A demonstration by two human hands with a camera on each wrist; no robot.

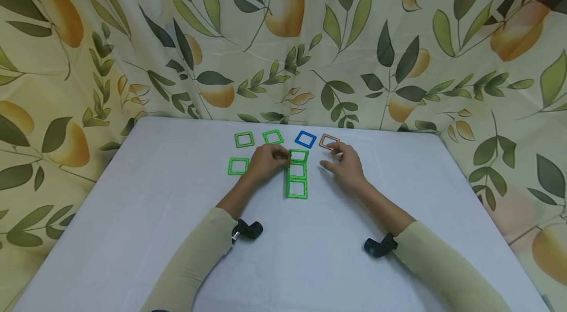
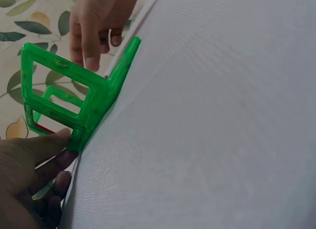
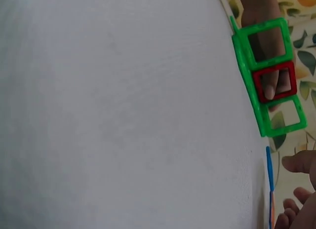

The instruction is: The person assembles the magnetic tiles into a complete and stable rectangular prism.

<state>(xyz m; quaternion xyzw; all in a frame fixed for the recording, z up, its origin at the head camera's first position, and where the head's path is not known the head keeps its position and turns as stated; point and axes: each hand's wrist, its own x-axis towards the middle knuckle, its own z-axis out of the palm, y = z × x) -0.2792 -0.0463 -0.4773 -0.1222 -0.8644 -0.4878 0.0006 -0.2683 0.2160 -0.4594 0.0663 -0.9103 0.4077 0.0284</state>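
Magnetic square frame tiles form a structure on the table: a row of flat green tiles (image 1: pixel 298 197) with tiles standing upright along its left side. In the right wrist view a red tile (image 3: pixel 257 86) stands between two green ones (image 3: pixel 286 41). My left hand (image 1: pixel 267 160) is at the left side of this wall, its fingertips against the red tile; one fingertip shows through the opening. The left wrist view has the thumb touching the low corner of the green frame (image 2: pixel 101 98). Across the structure, my right hand (image 1: pixel 347 167) hovers with loosely bent fingers, the index overlapping an orange tile (image 1: pixel 322 140).
A blue tile (image 1: pixel 298 140) lies left of the orange one at the back. Two green tiles (image 1: pixel 236 140) (image 1: pixel 266 138) lie farther left, and another green tile (image 1: pixel 230 166) is beside my left hand. A leaf-and-fruit curtain (image 1: pixel 283 80) hangs behind the white table (image 1: pixel 133 194).
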